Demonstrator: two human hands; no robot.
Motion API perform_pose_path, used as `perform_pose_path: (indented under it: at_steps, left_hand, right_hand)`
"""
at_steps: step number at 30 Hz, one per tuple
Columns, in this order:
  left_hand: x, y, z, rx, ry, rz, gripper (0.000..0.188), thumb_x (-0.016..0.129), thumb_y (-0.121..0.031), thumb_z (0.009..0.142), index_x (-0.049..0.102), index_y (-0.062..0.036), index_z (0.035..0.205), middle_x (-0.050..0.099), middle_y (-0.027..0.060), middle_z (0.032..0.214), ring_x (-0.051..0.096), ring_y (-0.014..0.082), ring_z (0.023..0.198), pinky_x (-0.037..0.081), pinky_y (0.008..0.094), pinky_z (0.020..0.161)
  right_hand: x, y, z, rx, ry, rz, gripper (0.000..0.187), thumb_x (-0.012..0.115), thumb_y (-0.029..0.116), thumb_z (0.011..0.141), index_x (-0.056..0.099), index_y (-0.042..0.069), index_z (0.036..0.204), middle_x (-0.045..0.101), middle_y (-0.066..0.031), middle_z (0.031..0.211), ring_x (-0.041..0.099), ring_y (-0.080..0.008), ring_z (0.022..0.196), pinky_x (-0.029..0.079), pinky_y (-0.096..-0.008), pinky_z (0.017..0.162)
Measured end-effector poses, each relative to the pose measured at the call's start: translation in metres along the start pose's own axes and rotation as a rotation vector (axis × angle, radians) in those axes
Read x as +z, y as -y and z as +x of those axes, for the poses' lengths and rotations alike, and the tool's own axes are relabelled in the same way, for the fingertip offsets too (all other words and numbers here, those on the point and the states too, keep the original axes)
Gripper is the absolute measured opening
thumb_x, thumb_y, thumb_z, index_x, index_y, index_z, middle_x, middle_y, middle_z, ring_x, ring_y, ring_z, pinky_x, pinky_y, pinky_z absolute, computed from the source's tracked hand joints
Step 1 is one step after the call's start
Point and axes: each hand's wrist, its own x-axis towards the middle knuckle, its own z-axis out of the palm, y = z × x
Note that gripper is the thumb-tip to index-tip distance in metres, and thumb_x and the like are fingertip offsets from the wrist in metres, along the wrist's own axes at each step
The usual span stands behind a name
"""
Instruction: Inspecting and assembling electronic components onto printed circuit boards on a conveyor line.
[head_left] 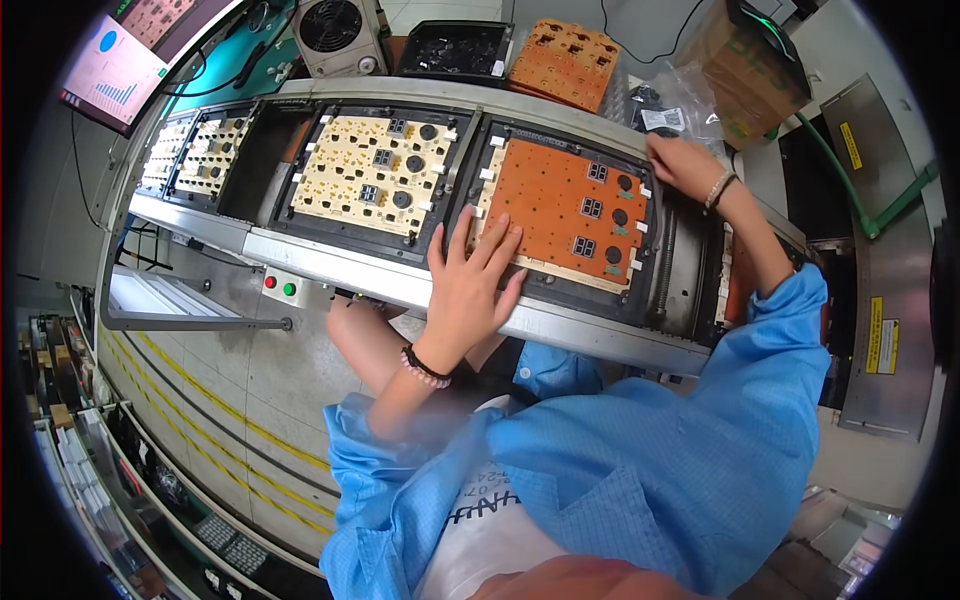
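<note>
My left hand (472, 285) lies with fingers spread at the near left part of a black carrier frame (545, 300), its fingertips on the edge of an orange circuit panel (545, 190). That panel carries digit displays and round black parts on its right side, and a strip of cream board shows along its near edge. At the far right corner of the same carrier, my right hand (685, 168) has its fingers curled together beside the conveyor's far rail (600, 125). Whatever those fingers hold, if anything, is hidden.
Left along the conveyor, another carrier holds a cream circuit board (365, 170). Behind the rail stand a black bin (455, 50), stacked orange panels (565, 62), a clear plastic bag (690, 105) and a carton (750, 75). A button box (283, 287) hangs below the near rail.
</note>
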Motion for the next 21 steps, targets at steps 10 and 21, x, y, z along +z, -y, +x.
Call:
perform_pose_path:
  at_steps: [10,21]
  left_hand:
    - [-0.009,0.003,-0.003,0.054,0.041,0.044,0.053,0.057,-0.031,0.095,0.052,-0.0180,0.146,0.045,0.0054,0.155,0.029,0.0412,0.146,0.017,0.0569,0.117]
    - [-0.004,0.004,-0.012,-0.197,-0.065,0.197,0.057,0.058,-0.033,0.092,0.051,-0.0063,0.142,0.046,0.0137,0.149,0.040,0.0387,0.137,0.019,0.0620,0.114]
  right_hand:
    - [-0.001,0.143,0.021,-0.454,0.270,0.071,0.009,0.057,0.014,0.089,0.056,0.009,0.096,0.067,-0.0144,0.083,0.066,-0.0367,0.079,0.050,-0.0489,0.070]
    - [-0.039,0.113,-0.064,0.029,0.504,0.370,0.025,0.056,0.023,0.102,0.052,0.013,0.124,0.067,-0.0100,0.083,0.067,-0.0249,0.074,0.051,-0.0367,0.067]
